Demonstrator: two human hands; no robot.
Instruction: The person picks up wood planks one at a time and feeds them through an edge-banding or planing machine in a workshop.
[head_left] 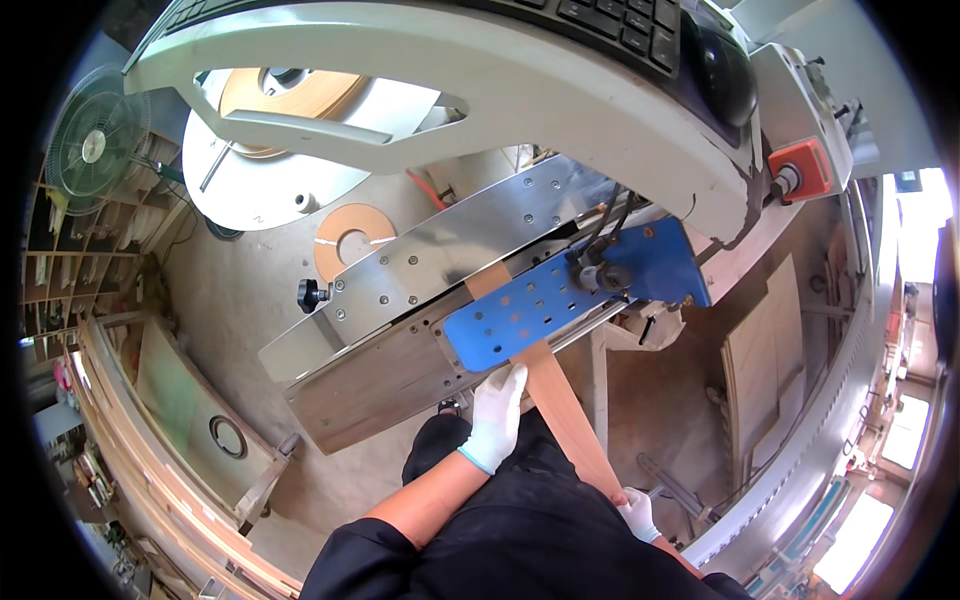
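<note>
We count one wood-coloured edging strip [560,405], running from under the one blue perforated plate [570,290] near toward us. Two white-gloved hands: our left hand [497,412] lies flat-fingered, open, beside it; our right hand [636,512] pinches its near end. Far left: two tape coils [345,240], one fan [92,140].

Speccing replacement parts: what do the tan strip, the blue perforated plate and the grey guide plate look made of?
Long tan strip: likely wood veneer or edge banding; matte, faint grain, flexes between the white-gloved left hand and right hand. Blue perforated plate: apparently painted sheet metal; even colour, punched holes. Grey guide plate: bare metal, probably aluminium or steel; brushed sheen, reflections, screw heads.
</note>
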